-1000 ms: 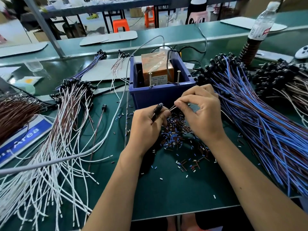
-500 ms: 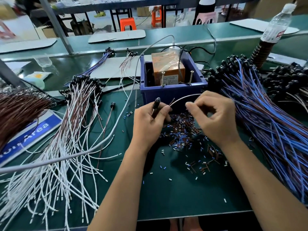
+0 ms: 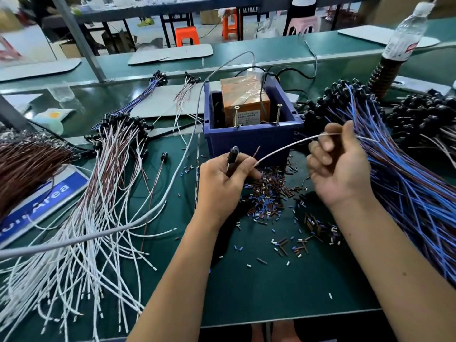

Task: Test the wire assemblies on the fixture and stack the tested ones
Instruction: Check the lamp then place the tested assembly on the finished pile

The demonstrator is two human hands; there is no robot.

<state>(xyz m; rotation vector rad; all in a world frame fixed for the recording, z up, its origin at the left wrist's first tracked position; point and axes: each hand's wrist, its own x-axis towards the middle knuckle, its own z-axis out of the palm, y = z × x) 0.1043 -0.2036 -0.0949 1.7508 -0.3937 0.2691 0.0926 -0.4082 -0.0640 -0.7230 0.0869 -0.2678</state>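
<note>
Nearest the front edge of the desk [image 3: 246,292] the mat is bare but for stray bits; just beyond them a heap of cut sleeves [image 3: 269,193] lies between the 2 wrists. Above that heap the left hand [image 3: 222,178] is curled round the black plug [image 3: 233,154] of 1 wire assembly, plug end pointing up and away, with a short brown lead [image 3: 256,151] poking out past the knuckles. From the same fist the white lead [image 3: 291,144] runs up and to the right in a shallow arc to the right hand [image 3: 338,166], which pinches it between thumb and bent fingers near its far end. So the assembly's long axis lies left to right across the desk, plug on the left, free end on the right, held off the mat and just in front of the blue bin [image 3: 251,139]. That bin holds the fixture [image 3: 244,99], an orange box with 2 upright screws [image 3: 278,114] at its near side. The right hand is the nearer to the right screw, so I judge it must carry the white tip a short way back and left to touch it, while the brown lead sits closer to the left screw. Tested white wires [image 3: 98,218] fan out towards the left edge; the blue bundle [image 3: 407,181] lies along the right edge.
</note>
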